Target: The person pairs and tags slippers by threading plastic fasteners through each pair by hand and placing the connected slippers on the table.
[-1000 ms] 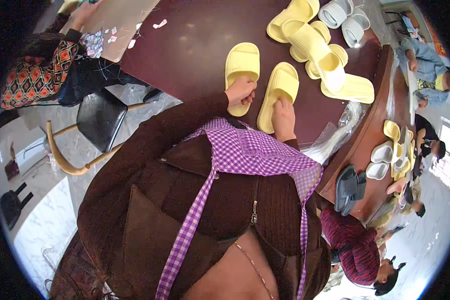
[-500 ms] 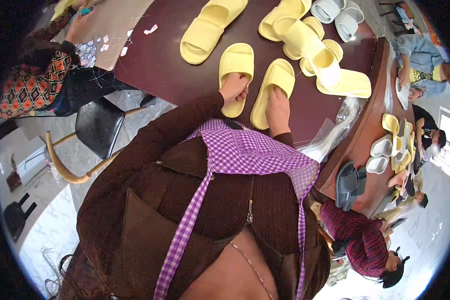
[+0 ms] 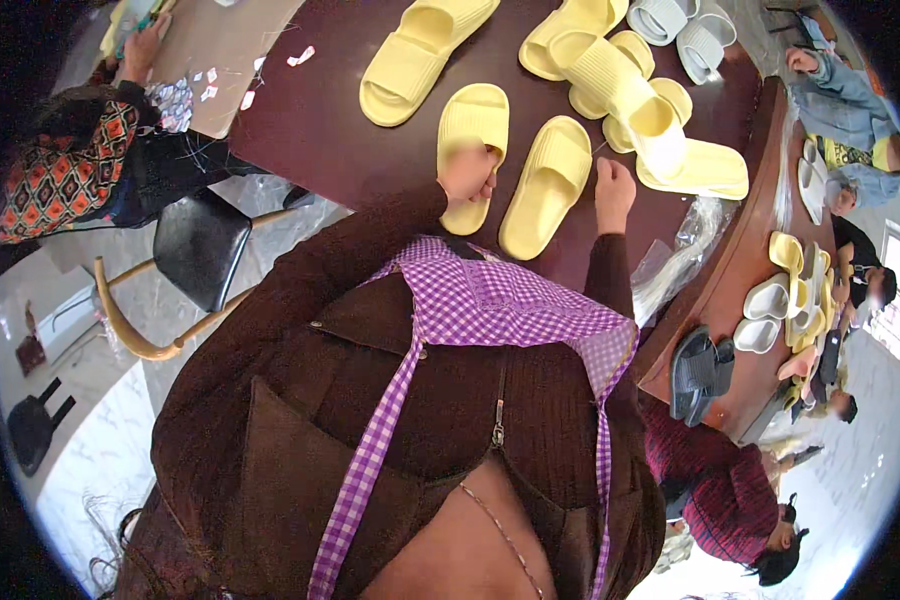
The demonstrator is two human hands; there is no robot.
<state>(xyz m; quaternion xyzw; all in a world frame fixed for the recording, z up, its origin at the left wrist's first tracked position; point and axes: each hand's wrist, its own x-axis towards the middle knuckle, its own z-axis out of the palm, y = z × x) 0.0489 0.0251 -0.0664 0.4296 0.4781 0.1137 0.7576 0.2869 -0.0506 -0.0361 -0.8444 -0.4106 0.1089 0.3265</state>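
Note:
My left hand (image 3: 470,178) is closed at the opening of a yellow slipper (image 3: 473,115), its fingers curled against the strap; the fingertips are partly blurred. To its right, a matching yellow slipper (image 3: 550,180) lies on the dark red table, toe pointing away from me. Just beyond that slipper's right side, my right hand (image 3: 614,195) is raised with its fingers pinched together. A thin pale strand shows faintly at its fingertips. Near my right forearm lies a plastic bag with a bundle of long whitish strands (image 3: 670,275).
More yellow slippers (image 3: 620,85) are piled at the far right, beside grey slippers (image 3: 705,45). Another yellow slipper (image 3: 405,75) lies far left. Small paper tags (image 3: 300,57) are scattered at the left. Dark slippers (image 3: 702,372) stand on a side table. Co-workers sit on both sides.
My right hand has left the right slipper and moved right, off its opening, to beside it. My left hand stays at the left slipper. The co-worker at the right has lifted a hand.

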